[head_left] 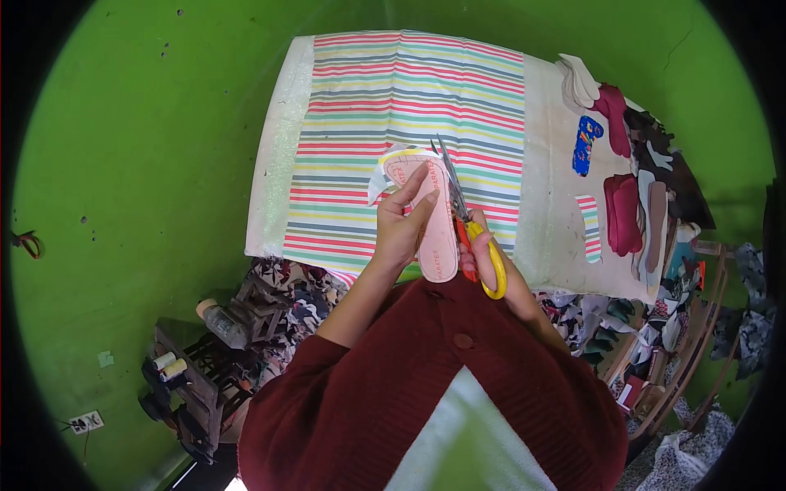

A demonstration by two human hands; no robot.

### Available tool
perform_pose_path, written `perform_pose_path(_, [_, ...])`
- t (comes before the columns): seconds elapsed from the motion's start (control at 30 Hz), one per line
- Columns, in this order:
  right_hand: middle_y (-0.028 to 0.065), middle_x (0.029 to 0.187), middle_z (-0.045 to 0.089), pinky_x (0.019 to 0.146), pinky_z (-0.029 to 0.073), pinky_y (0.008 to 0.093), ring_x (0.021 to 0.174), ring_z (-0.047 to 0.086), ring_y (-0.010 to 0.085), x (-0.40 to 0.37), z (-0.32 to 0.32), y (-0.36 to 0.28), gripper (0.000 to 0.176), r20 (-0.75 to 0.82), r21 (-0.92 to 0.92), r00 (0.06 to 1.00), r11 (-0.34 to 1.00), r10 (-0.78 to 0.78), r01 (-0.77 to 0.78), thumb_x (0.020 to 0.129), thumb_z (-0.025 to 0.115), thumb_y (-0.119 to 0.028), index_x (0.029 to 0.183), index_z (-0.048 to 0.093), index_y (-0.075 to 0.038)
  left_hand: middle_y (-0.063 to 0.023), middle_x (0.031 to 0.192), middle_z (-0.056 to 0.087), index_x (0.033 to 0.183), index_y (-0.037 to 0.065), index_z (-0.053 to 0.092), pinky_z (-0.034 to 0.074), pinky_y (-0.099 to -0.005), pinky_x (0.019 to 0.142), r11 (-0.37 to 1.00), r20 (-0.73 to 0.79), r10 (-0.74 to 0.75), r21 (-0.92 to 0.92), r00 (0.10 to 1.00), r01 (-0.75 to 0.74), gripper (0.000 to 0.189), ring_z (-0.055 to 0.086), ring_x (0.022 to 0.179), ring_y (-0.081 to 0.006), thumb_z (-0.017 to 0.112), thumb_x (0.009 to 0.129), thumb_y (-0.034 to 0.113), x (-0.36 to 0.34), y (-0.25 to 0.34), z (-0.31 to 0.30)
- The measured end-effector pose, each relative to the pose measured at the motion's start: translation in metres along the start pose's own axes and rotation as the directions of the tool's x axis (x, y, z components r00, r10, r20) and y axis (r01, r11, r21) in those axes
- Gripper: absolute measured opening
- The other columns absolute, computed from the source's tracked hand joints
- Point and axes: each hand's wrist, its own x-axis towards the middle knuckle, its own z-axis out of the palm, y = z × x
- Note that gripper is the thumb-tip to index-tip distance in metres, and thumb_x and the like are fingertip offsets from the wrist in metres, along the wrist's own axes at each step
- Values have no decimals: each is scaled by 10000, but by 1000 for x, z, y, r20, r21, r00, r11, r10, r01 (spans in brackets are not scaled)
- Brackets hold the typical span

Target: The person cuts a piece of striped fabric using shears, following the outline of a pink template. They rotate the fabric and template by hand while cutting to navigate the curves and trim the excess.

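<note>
A pale pink insole-shaped piece [440, 237] with red printed lettering is held by my left hand [403, 219], thumb and fingers pressed on it. Striped fabric [371, 190] sticks out around its upper left edge. My right hand [490, 254] is wrapped round the scissors [497, 274], which have one yellow and one red-orange handle. Their blades point up along the right edge of the insole piece, with the tips slightly apart near its top. Beneath both hands lies a large striped cloth [409, 98] on the table [544, 196].
At the table's right lie a blue patterned piece [584, 146], a striped cut piece [589, 229], maroon pieces [622, 214] and pale soles [577, 84]. Fabric scraps [282, 348] fill the space below. Thread spools [169, 367] stand on a wooden rack at lower left.
</note>
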Motion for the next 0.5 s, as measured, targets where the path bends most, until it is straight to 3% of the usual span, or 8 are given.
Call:
perform_pose_path(0.07, [27, 707, 401, 473, 338, 213, 551, 379, 80, 1, -3, 2, 843, -4, -19, 1000, 1000, -19, 19, 701, 224, -748, 1080, 276, 3, -92, 1137, 499, 1220, 2, 416, 443, -194, 770, 1000, 5, -6, 2, 1000, 6, 424, 506, 927, -74, 510, 809, -44, 0, -1, -1])
perform_pose_path(0.13, [-10, 700, 343, 450, 252, 128, 529, 263, 20, 1, -5, 2, 727, 22, -8, 999, 1000, -24, 24, 710, 264, -732, 1092, 262, -115, -91, 1146, 492, 1214, -11, 419, 440, -197, 774, 1000, 0, -15, 18, 1000, 15, 421, 499, 931, -71, 516, 806, -43, 0, 0, -1])
perform_pose_path(0.23, [-11, 696, 344, 439, 248, 137, 523, 264, 23, -4, -12, -6, 718, 50, -28, 995, 996, 87, -85, 693, 273, -746, 1036, 272, -114, -93, 1140, 499, 1202, -19, 433, 429, -192, 780, 998, 34, 14, 56, 999, -16, 413, 494, 941, -72, 523, 800, -45, 5, 4, -4])
perform_pose_path(0.5, [-11, 688, 335, 442, 264, 150, 536, 276, 30, -3, -27, -16, 719, 64, -168, 997, 986, 32, -21, 692, 283, -743, 1022, 259, -104, -99, 1139, 511, 1180, -19, 461, 394, -178, 806, 976, 101, -46, 218, 994, 23, 401, 481, 976, -80, 550, 789, -23, 12, 17, -14])
